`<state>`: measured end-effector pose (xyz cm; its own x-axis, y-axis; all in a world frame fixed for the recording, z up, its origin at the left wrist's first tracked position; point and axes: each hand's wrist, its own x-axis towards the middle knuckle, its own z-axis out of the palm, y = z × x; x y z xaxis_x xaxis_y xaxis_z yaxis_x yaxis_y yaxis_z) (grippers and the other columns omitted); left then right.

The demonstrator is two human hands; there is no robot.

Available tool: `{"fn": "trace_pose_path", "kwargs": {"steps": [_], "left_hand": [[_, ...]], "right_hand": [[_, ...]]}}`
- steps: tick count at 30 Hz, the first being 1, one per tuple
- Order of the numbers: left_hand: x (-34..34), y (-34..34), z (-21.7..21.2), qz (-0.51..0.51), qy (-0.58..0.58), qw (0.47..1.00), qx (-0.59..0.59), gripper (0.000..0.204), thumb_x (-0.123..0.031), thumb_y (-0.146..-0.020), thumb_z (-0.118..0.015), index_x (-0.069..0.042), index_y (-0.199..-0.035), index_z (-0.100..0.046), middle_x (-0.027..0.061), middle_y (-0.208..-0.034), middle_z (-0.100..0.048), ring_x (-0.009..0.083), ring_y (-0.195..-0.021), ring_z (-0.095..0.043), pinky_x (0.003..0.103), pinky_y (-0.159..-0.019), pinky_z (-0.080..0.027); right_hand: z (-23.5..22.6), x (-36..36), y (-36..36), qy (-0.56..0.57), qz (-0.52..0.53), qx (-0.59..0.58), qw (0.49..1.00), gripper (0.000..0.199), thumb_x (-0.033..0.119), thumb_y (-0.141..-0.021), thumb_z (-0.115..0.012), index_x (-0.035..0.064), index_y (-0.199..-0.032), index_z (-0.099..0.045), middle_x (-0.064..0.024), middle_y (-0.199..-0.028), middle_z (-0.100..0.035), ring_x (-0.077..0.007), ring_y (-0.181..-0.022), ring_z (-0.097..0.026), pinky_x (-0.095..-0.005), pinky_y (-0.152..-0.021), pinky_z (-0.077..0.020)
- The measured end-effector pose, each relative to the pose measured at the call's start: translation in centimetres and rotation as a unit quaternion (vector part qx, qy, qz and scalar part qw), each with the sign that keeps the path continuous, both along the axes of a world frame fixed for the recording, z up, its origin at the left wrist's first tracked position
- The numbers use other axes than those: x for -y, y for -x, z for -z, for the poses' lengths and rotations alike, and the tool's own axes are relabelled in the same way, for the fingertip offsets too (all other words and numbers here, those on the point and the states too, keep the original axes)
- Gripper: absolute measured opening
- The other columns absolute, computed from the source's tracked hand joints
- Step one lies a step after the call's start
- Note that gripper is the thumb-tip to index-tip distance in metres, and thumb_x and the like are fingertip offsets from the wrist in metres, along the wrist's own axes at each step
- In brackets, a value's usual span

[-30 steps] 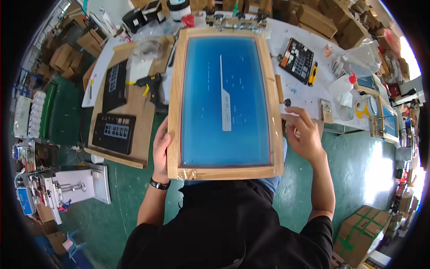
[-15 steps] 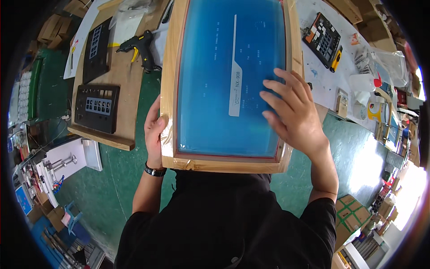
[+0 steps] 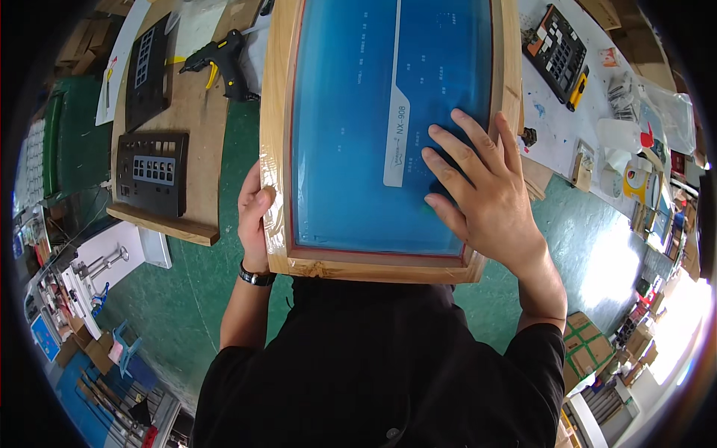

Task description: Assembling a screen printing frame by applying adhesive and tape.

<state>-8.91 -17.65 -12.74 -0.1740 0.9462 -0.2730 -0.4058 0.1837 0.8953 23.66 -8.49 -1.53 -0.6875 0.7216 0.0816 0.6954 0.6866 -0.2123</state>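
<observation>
A screen printing frame (image 3: pixel 328 209) with blue mesh and a taped wooden border is held up in front of my body. Pale lettering and a long light stripe show on the mesh. My left hand (image 3: pixel 255 209) grips the left wooden side near the lower corner, thumb on top and the other fingers mostly hidden behind. A dark watch (image 3: pixel 257 277) is on that wrist. Over the lower right of the mesh lies my right hand (image 3: pixel 485 183), fingers spread and holding nothing. Whether its fingertips press on the mesh I cannot tell.
Left, a wooden board (image 3: pixel 198 142) carries two dark panels, one a black panel with cutouts (image 3: pixel 151 173), and a black glue gun (image 3: pixel 222 63). On the white table at right lie another panel (image 3: pixel 556 52), a yellow-handled cutter (image 3: pixel 577 91) and plastic bags. A taped carton (image 3: pixel 588 345) stands on the floor.
My right hand has shifted left relative to the mesh, further over its lower right part. The frame has tilted slightly in view; my left hand keeps its grip.
</observation>
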Motion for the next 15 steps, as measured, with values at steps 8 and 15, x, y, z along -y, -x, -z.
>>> {"fn": "trace_pose_path", "kwargs": {"steps": [8,15], "left_hand": [[0.3,0.4,0.1,0.012,0.015,1.0,0.007,0.064,-0.034,-0.1,-0.051,0.002,-0.154,-0.05,0.0163,-0.127,-0.071,0.0217,-0.104,-0.068,0.034,-0.09,-0.052],[0.3,0.2,0.1,0.007,0.02,1.0,0.006,0.066,-0.036,-0.1,-0.051,0.002,-0.155,-0.05,0.0166,-0.128,-0.071,0.0221,-0.105,-0.067,0.034,-0.09,-0.051]], "right_hand": [[-0.4,0.9,0.1,0.013,0.0,0.02,1.0,0.041,0.027,-0.093,-0.076,0.0053,-0.128,-0.074,-0.0107,-0.148,-0.064,-0.0341,-0.153,-0.046,-0.0665,-0.132,-0.0213],[-0.3,1.9,-0.5,0.019,0.002,0.025,1.0,0.038,0.026,-0.094,-0.075,0.0071,-0.127,-0.074,-0.01,-0.147,-0.063,-0.0369,-0.152,-0.046,-0.0664,-0.131,-0.0235]]}}
